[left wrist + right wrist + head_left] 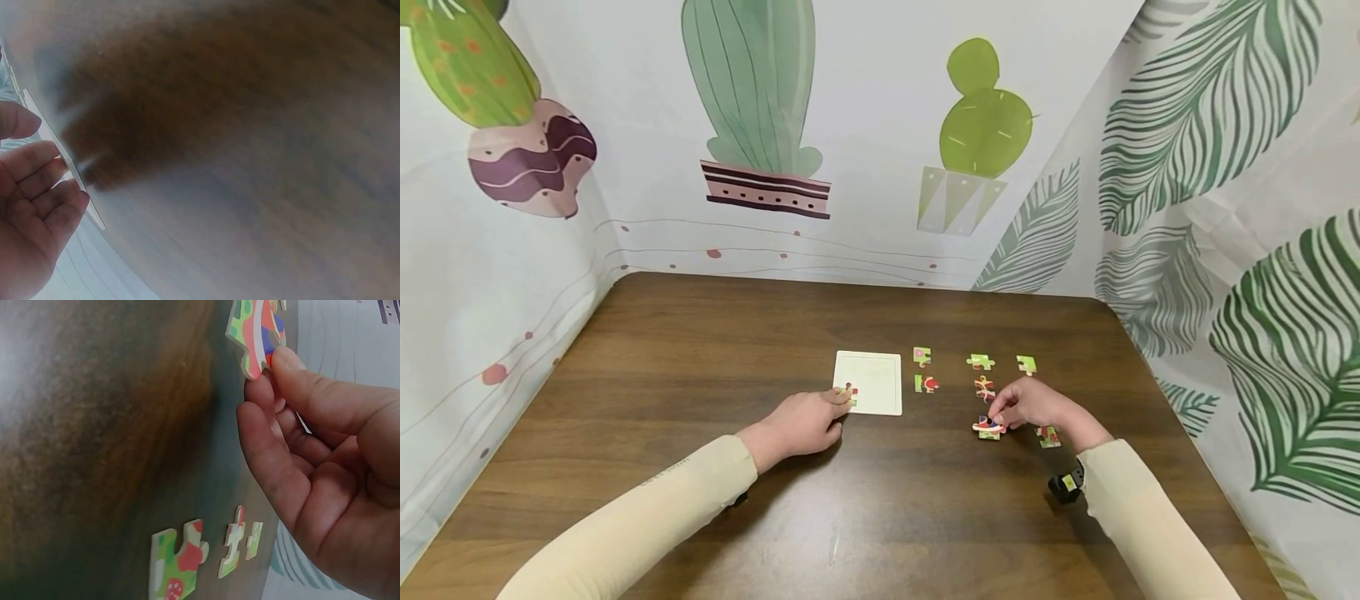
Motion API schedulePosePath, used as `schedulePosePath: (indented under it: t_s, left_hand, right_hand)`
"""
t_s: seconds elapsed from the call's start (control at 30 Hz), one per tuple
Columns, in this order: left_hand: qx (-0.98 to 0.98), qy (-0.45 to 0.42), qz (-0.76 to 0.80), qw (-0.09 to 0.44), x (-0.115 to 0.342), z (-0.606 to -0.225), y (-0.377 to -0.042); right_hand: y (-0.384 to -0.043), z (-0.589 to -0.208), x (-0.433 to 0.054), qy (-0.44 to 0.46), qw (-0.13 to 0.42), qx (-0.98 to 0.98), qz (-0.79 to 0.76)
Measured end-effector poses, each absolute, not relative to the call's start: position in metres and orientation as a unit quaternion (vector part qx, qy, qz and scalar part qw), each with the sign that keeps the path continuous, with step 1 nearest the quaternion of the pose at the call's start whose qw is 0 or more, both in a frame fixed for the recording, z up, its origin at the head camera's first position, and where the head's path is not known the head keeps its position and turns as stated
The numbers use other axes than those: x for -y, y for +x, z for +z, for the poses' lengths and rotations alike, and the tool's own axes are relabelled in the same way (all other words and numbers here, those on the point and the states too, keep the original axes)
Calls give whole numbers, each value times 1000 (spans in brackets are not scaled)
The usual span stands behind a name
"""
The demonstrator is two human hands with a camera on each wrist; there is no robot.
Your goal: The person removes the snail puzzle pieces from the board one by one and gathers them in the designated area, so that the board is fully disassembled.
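A square cream puzzle board (877, 375) lies on the table, a colourful jigsaw piece (852, 396) in its near left corner. Fingers of my left hand (801, 423) rest on that corner, touching the piece. The left wrist view shows the fingertips by the board's thin edge (94, 212); the piece is not visible there. To the right, my right hand (1037, 406) pinches a red, white, blue and green jigsaw piece (988, 429) between thumb and fingers. In the right wrist view this piece (253, 337) is held by its edge, partly cut off by the frame.
Loose jigsaw pieces stand in rough columns right of the board: a pink-flowered one (921, 356), a red-and-green one (922, 383), and several around the right hand, including one (1048, 437) under the wrist. The brown wooden table (880, 517) meets a patterned wall cloth (880, 167) behind.
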State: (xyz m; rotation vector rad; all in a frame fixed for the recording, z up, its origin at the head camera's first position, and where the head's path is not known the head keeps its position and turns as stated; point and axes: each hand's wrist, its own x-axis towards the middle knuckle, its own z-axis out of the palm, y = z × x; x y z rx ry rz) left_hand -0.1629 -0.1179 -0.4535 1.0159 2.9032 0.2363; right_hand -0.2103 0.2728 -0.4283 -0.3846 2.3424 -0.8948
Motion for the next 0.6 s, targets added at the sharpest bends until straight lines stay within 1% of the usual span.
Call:
schedulePosePath:
  t_s: [0.37,0.6]
  left_hand:
    - [-940,330,79,29,119,-453,-162]
    - [-939,336,76,15,119,-454,-162]
  right_hand:
    - [-210,-436,-274,-156,296,-880,-337]
    - [-208,-442,-275,-152,260,-900,-315]
